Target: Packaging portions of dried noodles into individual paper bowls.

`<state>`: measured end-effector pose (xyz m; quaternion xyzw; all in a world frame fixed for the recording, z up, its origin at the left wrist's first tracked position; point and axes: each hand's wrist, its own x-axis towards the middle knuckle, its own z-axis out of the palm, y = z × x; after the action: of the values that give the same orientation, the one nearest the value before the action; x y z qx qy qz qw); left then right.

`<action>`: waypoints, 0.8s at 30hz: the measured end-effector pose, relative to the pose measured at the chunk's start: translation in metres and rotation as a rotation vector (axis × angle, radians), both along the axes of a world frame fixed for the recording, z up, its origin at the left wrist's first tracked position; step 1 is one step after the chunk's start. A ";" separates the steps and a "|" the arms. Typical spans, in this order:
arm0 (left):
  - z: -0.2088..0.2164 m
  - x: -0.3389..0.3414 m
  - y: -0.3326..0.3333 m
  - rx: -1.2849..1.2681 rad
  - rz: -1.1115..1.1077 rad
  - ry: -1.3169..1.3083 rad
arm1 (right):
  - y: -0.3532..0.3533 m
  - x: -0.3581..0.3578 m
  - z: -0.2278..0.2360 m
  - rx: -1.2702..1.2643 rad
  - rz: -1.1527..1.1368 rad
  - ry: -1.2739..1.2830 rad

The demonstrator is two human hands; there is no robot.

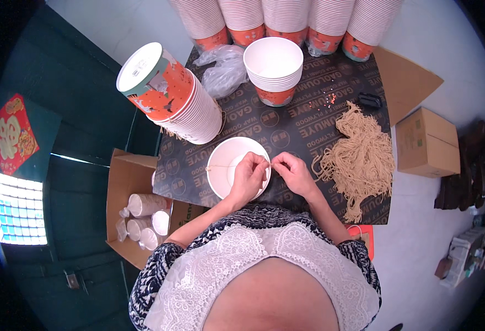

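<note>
A white paper bucket (224, 185) stands mouth up at the near edge of the dark table. A thin tan string (227, 166) runs from its left rim across the mouth to my hands. My left hand (249, 175) is over the right part of the mouth, its fingers pinched on the string. Just outside the right rim, my right hand (295, 174) pinches too, its fingertips close to the left ones. The string's end between the fingertips is too small to make out. To the right lies a loose heap of tan strings (361, 160).
A tall stack of orange-printed buckets (184, 105) stands upside down at left. A shorter upright stack (273, 69) and a clear plastic bag (223, 71) sit behind. Wrapped stacks (286, 16) line the back. A cardboard box (127, 187) with wrapped cups adjoins the table's left side.
</note>
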<state>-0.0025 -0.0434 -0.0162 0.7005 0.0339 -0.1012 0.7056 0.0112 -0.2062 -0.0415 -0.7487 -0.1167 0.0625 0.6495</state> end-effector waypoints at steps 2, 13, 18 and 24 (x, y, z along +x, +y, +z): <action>0.001 0.000 0.000 0.035 0.000 -0.018 | 0.000 0.000 0.001 -0.007 0.003 0.001; 0.002 -0.001 0.003 -0.043 0.005 0.037 | -0.002 -0.002 0.005 -0.076 -0.044 -0.109; 0.006 0.000 0.006 -0.044 -0.032 0.091 | -0.003 -0.003 0.000 -0.052 -0.045 -0.105; 0.007 0.004 0.011 -0.104 -0.080 0.207 | -0.006 -0.002 -0.007 0.035 -0.036 -0.066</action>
<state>0.0020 -0.0326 -0.0090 0.6496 0.0732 -0.2025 0.7291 0.0088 -0.2123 -0.0488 -0.7409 -0.1257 0.0241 0.6594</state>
